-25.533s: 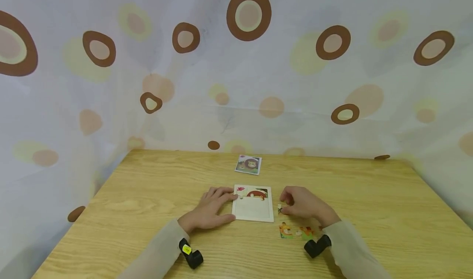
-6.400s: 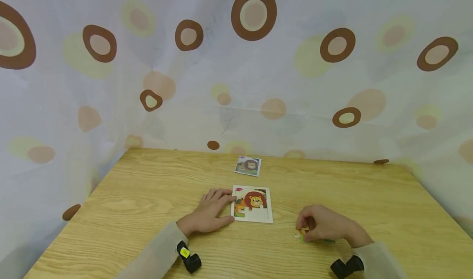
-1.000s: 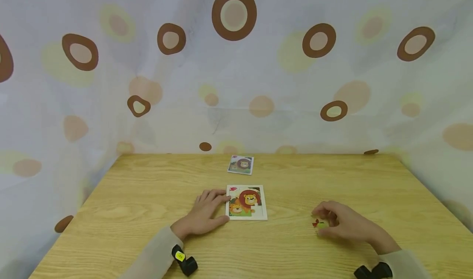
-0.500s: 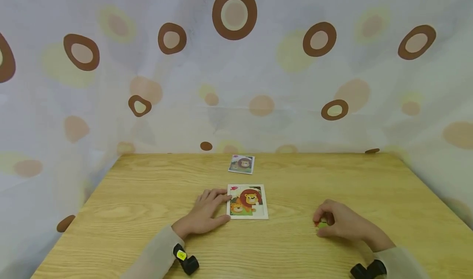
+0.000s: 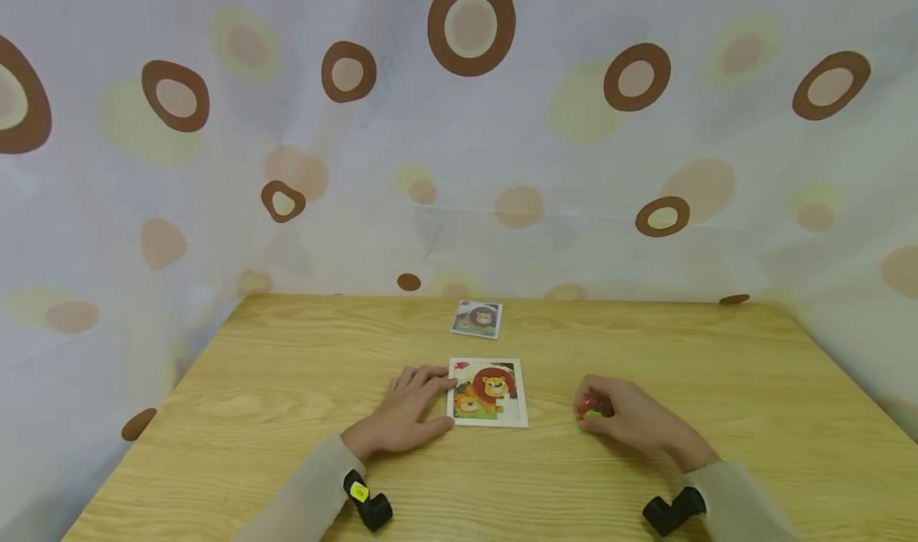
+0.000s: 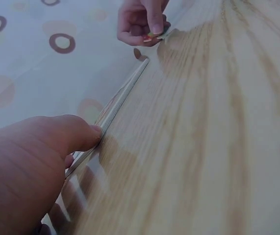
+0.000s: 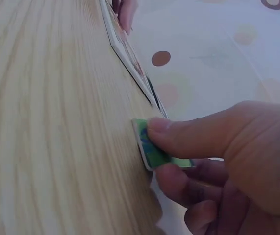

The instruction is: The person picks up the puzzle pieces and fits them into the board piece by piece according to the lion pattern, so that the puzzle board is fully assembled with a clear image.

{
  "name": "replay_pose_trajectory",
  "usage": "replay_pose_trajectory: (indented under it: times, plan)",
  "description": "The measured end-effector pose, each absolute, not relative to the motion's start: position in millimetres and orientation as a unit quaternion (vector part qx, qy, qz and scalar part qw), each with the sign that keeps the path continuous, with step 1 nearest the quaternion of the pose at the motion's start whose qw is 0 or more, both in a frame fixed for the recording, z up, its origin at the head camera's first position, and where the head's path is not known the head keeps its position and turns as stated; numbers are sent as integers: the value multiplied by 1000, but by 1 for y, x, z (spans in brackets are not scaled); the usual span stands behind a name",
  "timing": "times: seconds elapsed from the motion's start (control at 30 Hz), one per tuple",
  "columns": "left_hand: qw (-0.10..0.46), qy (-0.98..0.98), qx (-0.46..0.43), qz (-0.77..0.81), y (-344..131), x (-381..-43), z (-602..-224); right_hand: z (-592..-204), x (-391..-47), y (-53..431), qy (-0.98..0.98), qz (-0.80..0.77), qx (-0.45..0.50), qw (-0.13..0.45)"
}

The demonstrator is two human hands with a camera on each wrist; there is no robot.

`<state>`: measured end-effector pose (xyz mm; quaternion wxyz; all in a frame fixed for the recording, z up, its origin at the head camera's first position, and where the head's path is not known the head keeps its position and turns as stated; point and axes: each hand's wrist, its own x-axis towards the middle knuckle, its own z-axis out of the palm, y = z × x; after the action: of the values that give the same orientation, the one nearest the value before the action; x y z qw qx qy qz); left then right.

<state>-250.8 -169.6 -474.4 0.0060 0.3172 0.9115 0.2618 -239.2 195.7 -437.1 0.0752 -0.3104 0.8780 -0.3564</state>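
Observation:
A white-framed jigsaw puzzle board (image 5: 523,402) lies mid-table, showing a lion and a cub. Its lower right corner is a bare white gap. My left hand (image 5: 402,416) lies along the board's left edge, fingers extended, and the left wrist view has its thumb (image 6: 83,134) against the frame's side. Right of the board, my right hand (image 5: 631,418) pinches a puzzle piece (image 7: 152,152) between thumb and fingers. The piece is mostly green, with some red in the head view; fingers hide part of it. It is held close over the table, apart from the board.
A small picture card (image 5: 476,320) with the same lion scene lies behind the board. The wooden table (image 5: 323,327) meets a patterned cloth backdrop (image 5: 459,151) at its far edge. A black wrist camera (image 5: 674,512) sits on the right sleeve, another on the left.
My right hand took up the piece at the right and has carried it left towards the board. Since the oldest frame, pieces beside the board have gone into it. My left hand stays put.

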Motion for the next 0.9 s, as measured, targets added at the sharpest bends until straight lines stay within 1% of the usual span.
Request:
replay_pose_trajectory:
  times: [0.17,0.3,0.43,0.6,0.67,0.9]
  plan:
    - [8,910,321,262,-168,-251,-473,-446,-244,177,881,-361,-304,14]
    - [9,913,318,257,-167,-252,-473,-453,-248,157,890,-365,-273,-16]
    - [14,915,311,257,-168,-250,-474,-454,-251,141,894,-378,-242,-13]
    - [15,913,313,260,-169,-249,-474,-454,-252,128,867,-437,-237,38]
    - [12,913,313,260,-170,-249,-475,-454,-252,123,856,-455,-241,48]
    - [11,914,314,256,-170,-252,-474,-454,-256,108,873,-420,-248,6]
